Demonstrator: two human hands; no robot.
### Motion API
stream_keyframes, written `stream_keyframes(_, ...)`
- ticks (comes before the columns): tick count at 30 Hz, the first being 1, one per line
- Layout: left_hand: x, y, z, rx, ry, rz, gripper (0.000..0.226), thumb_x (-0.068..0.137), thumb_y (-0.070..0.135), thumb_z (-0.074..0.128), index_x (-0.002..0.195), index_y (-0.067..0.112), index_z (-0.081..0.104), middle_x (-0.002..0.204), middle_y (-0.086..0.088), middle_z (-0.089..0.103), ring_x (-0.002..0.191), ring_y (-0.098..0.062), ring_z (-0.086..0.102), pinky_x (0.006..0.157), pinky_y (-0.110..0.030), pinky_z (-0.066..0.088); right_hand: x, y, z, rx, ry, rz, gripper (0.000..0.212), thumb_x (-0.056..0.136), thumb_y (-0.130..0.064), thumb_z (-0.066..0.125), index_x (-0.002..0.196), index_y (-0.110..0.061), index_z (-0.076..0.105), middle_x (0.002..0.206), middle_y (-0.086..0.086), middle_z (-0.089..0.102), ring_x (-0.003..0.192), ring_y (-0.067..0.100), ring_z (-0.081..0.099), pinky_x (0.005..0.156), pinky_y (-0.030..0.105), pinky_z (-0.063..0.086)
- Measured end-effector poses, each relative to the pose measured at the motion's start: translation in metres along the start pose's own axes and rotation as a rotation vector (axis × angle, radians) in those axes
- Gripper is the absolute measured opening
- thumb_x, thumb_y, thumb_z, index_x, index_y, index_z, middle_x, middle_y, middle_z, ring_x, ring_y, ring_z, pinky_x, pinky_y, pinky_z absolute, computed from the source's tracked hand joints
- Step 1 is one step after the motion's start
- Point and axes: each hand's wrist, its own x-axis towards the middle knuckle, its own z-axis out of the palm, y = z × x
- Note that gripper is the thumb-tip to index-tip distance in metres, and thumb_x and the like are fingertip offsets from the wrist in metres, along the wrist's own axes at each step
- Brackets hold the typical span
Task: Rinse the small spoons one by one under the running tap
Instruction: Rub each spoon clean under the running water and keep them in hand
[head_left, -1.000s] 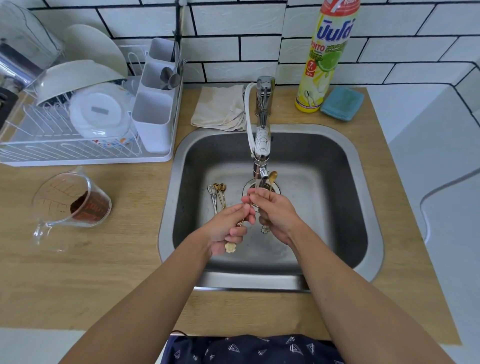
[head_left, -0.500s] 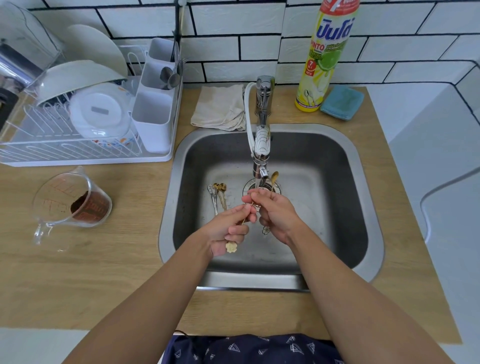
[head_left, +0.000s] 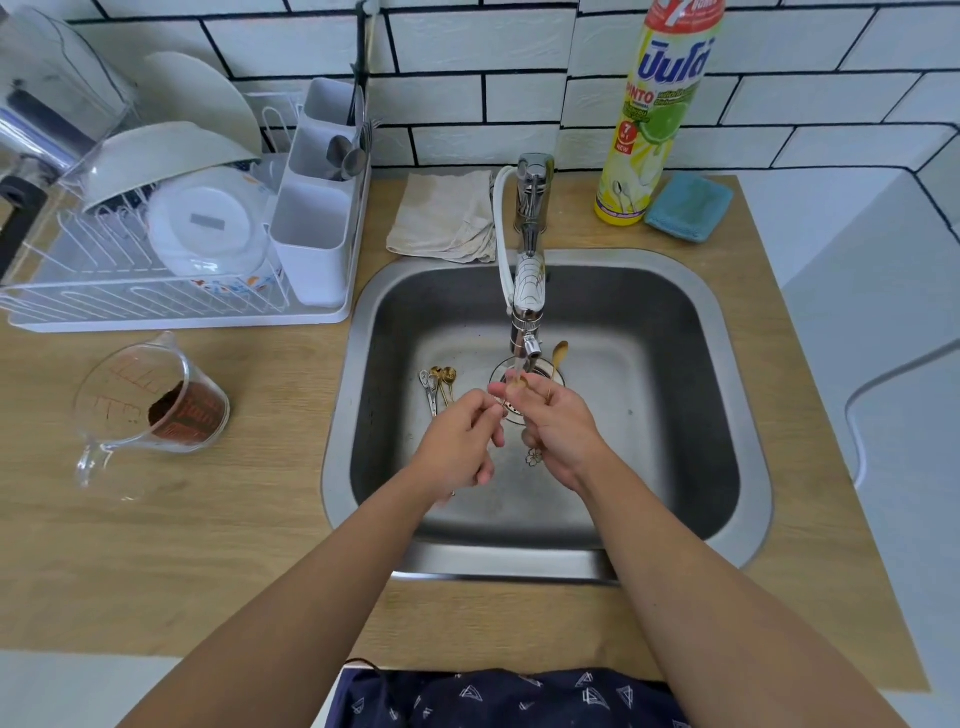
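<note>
Spoons (head_left: 439, 385) are lying in the sink (head_left: 675, 415), centre frame. Right hand (head_left: 558, 423) is gripping a gold spoon (head_left: 519, 385) under the tap (head_left: 529, 291); left hand (head_left: 460, 441) is pinching its handle, whose flower end is now hidden.

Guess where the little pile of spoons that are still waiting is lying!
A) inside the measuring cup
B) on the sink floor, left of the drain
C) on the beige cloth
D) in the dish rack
B. The waiting spoons lie bunched on the bottom of the sink, just left of the drain and beyond the left hand.
</note>
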Motion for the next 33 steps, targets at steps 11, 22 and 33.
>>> stream_keyframes(11,-0.004,0.0,-0.011,-0.198,-0.142,-0.163,0.027,0.107,0.03,0.042,0.097,0.013,0.059,0.074,-0.001,0.06,0.041,-0.012,0.047,0.035,-0.018,0.03,0.003,0.006,0.006,-0.24,0.133,-0.143,0.02,0.104,-0.023,0.06,0.099,-0.009,0.073,0.087,-0.004,0.08,0.046,-0.006,0.056,0.048,0.007,0.042)
stream_keyframes(22,0.0,0.005,-0.014,-0.549,-0.273,-0.304,0.02,0.106,0.026,0.047,0.097,0.011,0.057,0.074,-0.001,0.059,0.037,-0.003,0.036,0.029,-0.012,0.025,-0.003,0.0,0.005,-0.161,0.073,-0.048,0.016,0.101,-0.026,0.064,0.101,-0.015,0.075,0.097,0.001,0.081,0.041,0.004,0.034,0.041,0.02,0.03)
stream_keyframes(33,0.006,0.002,-0.001,-0.469,-0.172,-0.202,0.02,0.104,0.02,0.052,0.116,0.008,0.062,0.086,-0.004,0.074,0.071,-0.015,0.071,0.063,-0.022,0.057,0.006,-0.013,-0.012,-0.124,0.534,-0.19,0.019,0.103,-0.03,0.06,0.088,-0.02,0.064,0.078,-0.003,0.08,0.057,-0.001,0.062,0.062,0.019,0.045)
